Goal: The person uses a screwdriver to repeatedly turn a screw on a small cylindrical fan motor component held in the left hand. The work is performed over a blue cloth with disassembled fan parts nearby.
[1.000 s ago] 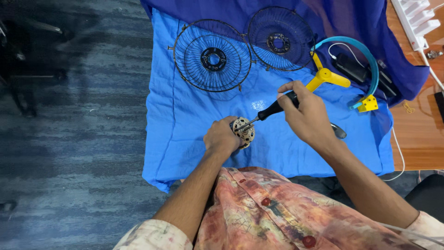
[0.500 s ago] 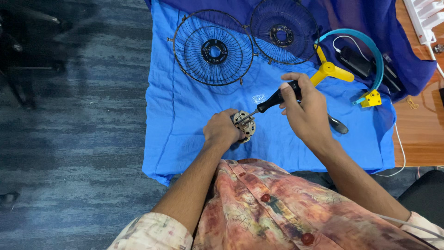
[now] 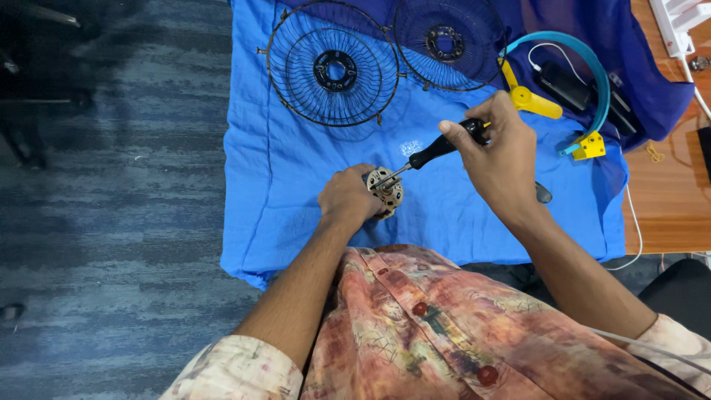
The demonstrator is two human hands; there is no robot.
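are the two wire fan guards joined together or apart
Apart. The larger wire guard and the smaller one lie flat, side by side on the blue cloth, rims close.

Half hidden from here

The left hand point(image 3: 348, 198) covers most of the motor point(image 3: 386, 192); the far fan guard point(image 3: 448, 41) and white power strip point(image 3: 678, 18) run off the top edge.

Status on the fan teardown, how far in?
Done: both wire grilles lie off on the blue cloth, and the motor is out. In hand: left hand grips the motor, right hand holds the screwdriver, tip on it. Left: motor housing looks unopened.
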